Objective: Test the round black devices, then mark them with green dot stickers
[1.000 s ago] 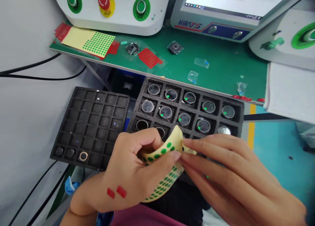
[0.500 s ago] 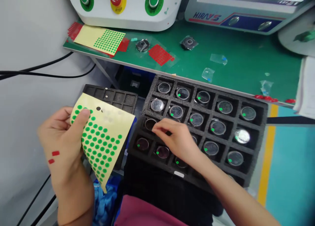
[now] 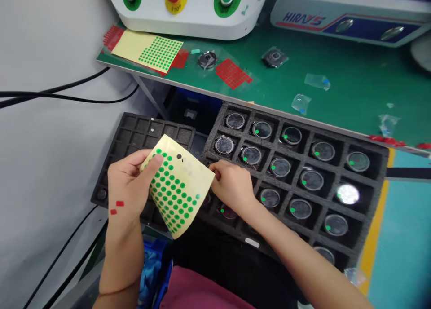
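Note:
My left hand (image 3: 131, 183) pinches a pale yellow sticker sheet (image 3: 193, 174) with rows of green round dots, thumb on its upper left part. Two small red stickers (image 3: 117, 204) are on the back of that wrist. Beside the sheet's right corner, my right hand (image 3: 232, 183) is closed with fingertips together; whether it touches the sheet or grips something small I cannot tell. Below it lies a dark foam tray (image 3: 251, 230) whose compartments hold round glass-faced pieces like watch dials (image 3: 280, 167). Most visible ones carry a green dot; two at the upper left (image 3: 224, 145) show none.
A second foam tray (image 3: 129, 138) lies behind the sheet at left. On the green bench (image 3: 353, 107) are another green-dot sheet (image 3: 131, 46), red stickers (image 3: 232, 73), bagged round parts (image 3: 274, 57) and plastic scraps. A white machine (image 3: 202, 24) with a red stop button stands behind.
My right hand has moved from over a compartment at the tray's left to the sheet's right corner. The left hand has brought the sheet rightward, closer to it. The view has shifted slightly.

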Demonstrator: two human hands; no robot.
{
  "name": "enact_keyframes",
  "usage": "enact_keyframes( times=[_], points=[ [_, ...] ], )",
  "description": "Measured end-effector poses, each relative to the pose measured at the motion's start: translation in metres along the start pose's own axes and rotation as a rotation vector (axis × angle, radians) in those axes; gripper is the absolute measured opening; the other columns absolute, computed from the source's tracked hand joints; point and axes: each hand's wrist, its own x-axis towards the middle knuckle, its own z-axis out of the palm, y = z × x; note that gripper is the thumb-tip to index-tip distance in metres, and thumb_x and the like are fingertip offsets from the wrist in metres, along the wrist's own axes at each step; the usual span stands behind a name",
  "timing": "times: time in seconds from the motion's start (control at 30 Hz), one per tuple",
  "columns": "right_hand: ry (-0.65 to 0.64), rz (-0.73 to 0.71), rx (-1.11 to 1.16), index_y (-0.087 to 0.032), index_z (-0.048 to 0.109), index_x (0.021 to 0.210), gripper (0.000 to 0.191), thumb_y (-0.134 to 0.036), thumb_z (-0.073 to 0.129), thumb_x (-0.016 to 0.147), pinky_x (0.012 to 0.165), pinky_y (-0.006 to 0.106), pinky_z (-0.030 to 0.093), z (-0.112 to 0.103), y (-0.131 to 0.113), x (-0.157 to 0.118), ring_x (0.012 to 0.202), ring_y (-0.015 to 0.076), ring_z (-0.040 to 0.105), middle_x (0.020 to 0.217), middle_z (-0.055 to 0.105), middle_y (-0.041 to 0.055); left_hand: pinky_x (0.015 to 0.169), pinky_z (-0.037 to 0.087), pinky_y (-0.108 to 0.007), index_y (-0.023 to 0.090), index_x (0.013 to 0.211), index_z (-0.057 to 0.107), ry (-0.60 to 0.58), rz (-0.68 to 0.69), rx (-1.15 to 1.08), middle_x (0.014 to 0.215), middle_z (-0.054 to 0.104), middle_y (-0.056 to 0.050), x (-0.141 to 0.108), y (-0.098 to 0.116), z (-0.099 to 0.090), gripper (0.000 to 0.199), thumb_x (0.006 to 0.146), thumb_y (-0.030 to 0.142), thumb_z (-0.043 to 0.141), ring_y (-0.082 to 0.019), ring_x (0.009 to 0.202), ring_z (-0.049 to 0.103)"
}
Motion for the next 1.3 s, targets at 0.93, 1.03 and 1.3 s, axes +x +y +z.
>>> enact_keyframes(
  times=[0.93,1.03,1.3],
  points=[
    [0.45,-0.693,-0.132,-0.016,0.066,0.099,0.013,-0.01,0.065,0.088,0.087,0.037,0.051,-0.101,0.015,-0.083,0.085,0.0173,0.068,0.092,0.076,0.0041,0.067,0.055,-0.008,0.024,0.105,0.074,-0.646,-0.033,-0.147,0.085,0.079,0.001,-0.057,0.031,0.059,0.023,0.084,0.018,0.07,-0.01,0.073,0.074],
    [0.479,-0.681,-0.115,-0.017,0.066,0.099,0.012,-0.011,0.064,0.089,0.089,0.037,0.049,-0.099,0.016,-0.086,0.085,0.017,0.069,0.093,0.077,0.0034,0.067,0.057,-0.011,0.022,0.106,0.074,-0.664,-0.046,-0.133,0.087,0.079,-0.001,-0.057,0.034,0.059,0.023,0.084,0.02,0.07,-0.012,0.074,0.074],
    [0.399,-0.727,-0.081,-0.017,0.067,0.1,0.013,-0.013,0.057,0.093,0.078,0.036,0.052,-0.104,0.016,-0.089,0.081,0.0179,0.067,0.091,0.076,0.0049,0.064,0.058,-0.019,0.025,0.103,0.077,-0.792,-0.007,0.003,0.083,0.078,-0.001,-0.044,0.048,0.061,0.025,0.083,0.015,0.067,-0.017,0.076,0.074]
  ],
)
